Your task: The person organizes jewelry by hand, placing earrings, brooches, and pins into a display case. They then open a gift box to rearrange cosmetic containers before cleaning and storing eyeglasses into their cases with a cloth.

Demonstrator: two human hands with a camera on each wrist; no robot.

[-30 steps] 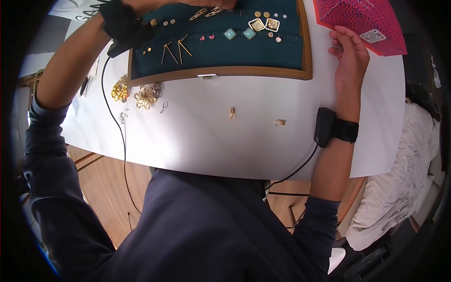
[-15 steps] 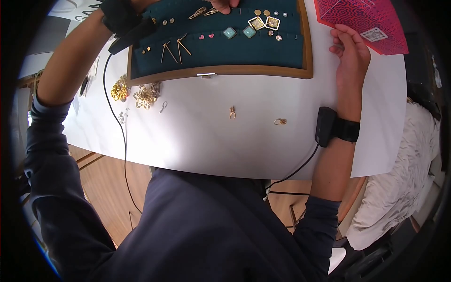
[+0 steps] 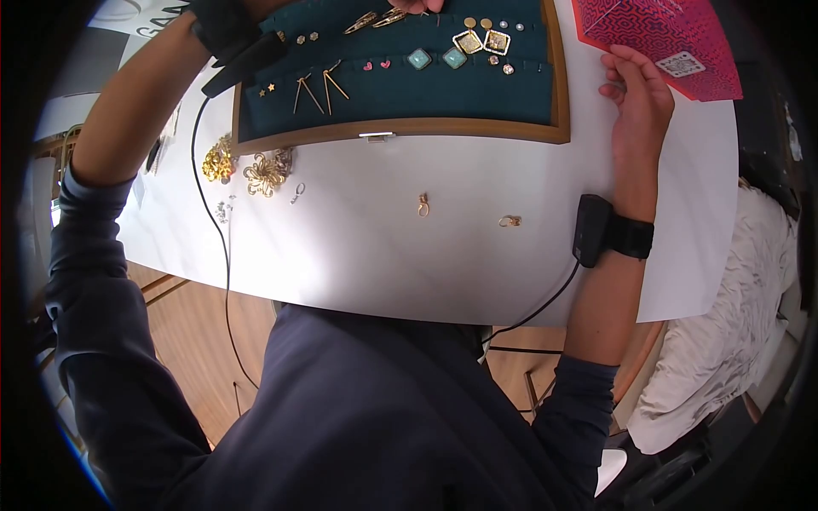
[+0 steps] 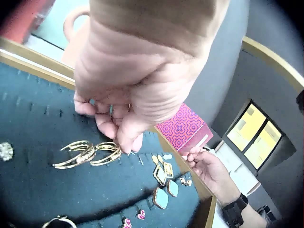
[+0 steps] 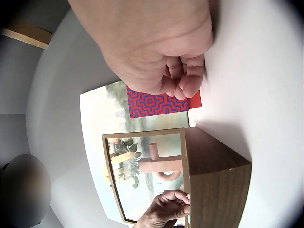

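Observation:
At the top of the head view my left hand (image 3: 419,5) is over the jewellery box (image 3: 477,132), mostly out of frame. In the left wrist view its thumb and fingertips pinch the end of a gold openwork earring (image 4: 105,159) on the dark teal cushion (image 4: 90,194). A matching gold earring (image 4: 73,161) lies beside it. My right hand (image 3: 641,102) rests on the white table, right of the box, its fingers loosely curled beside a pink-and-purple patterned card (image 3: 682,43); nothing shows in its grasp.
Turquoise earrings (image 3: 419,59), gold bar earrings (image 3: 334,85) and pink heart studs (image 3: 385,64) sit in the box. Two gold rings, one upright (image 3: 423,205) and one sideways (image 3: 509,221), lie in front. Gold jewellery (image 3: 266,175) is piled at left, near a black cable (image 3: 198,162).
My left hand came down into view over the gold earrings, then drew back slightly up and right. The right hand stays in nearly the same place.

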